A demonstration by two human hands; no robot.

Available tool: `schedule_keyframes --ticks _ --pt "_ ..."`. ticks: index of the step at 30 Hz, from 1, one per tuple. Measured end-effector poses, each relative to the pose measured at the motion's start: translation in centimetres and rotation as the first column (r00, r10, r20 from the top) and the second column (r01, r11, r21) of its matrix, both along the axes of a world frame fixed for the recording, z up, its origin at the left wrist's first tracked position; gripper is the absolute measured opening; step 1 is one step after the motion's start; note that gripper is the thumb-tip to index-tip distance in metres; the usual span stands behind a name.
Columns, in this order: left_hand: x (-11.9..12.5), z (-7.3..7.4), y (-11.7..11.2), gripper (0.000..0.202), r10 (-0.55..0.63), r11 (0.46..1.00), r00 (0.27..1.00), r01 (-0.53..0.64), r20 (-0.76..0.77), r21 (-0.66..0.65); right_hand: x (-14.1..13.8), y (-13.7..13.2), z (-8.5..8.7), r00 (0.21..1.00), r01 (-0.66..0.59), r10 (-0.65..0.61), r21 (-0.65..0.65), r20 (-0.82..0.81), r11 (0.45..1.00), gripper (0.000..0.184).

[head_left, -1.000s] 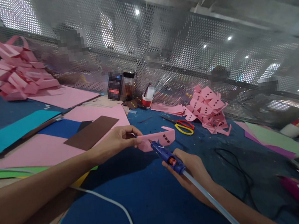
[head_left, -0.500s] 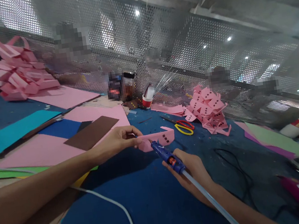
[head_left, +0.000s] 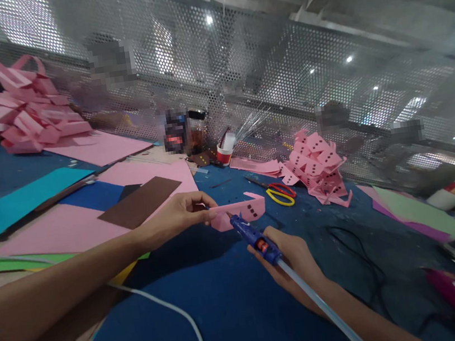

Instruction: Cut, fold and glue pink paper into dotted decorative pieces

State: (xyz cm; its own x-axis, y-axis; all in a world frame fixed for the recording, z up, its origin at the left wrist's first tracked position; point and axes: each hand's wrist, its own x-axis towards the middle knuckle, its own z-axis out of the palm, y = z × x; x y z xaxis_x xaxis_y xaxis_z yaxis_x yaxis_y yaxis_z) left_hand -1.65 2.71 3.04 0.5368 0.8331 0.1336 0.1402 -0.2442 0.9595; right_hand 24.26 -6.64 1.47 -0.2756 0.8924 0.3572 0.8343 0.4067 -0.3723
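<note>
Between the thumb and fingers of my left hand (head_left: 179, 217) is the left end of a folded pink paper piece (head_left: 237, 214) with small dark squares on it. My right hand (head_left: 296, 256) is wrapped round a blue hot glue gun (head_left: 256, 237), its nozzle at the paper near my left fingertips. A long clear glue stick (head_left: 320, 301) sticks out of the gun's back end. Whether glue is coming out cannot be made out. Just beyond the paper lie scissors (head_left: 280, 194) with red and yellow handles.
Pink strips (head_left: 33, 113) are heaped at the far left. Dotted pink pieces (head_left: 318, 166) form a pile at the back right. Coloured sheets, among them a brown rectangle (head_left: 141, 202), lie left. A red and white cup (head_left: 225, 153) stands before the perforated metal screen (head_left: 271, 62). A white cord (head_left: 165, 303) crosses the front.
</note>
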Motion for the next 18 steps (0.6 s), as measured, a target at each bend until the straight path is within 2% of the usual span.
schedule_keyframes --ticks 13,18 --pt "0.04 0.12 -0.02 0.028 -0.005 1.0 1.0 0.005 0.01 -0.01 -0.09 -0.02 -0.02 1.0 0.008 -0.009 -0.008 -0.004 1.0 0.017" --pt "-0.03 0.0 0.01 0.029 0.011 1.0 1.0 -0.011 0.002 0.002 -0.46 -0.14 0.43 0.997 0.004 -0.005 -0.018 -0.074 1.0 0.023"
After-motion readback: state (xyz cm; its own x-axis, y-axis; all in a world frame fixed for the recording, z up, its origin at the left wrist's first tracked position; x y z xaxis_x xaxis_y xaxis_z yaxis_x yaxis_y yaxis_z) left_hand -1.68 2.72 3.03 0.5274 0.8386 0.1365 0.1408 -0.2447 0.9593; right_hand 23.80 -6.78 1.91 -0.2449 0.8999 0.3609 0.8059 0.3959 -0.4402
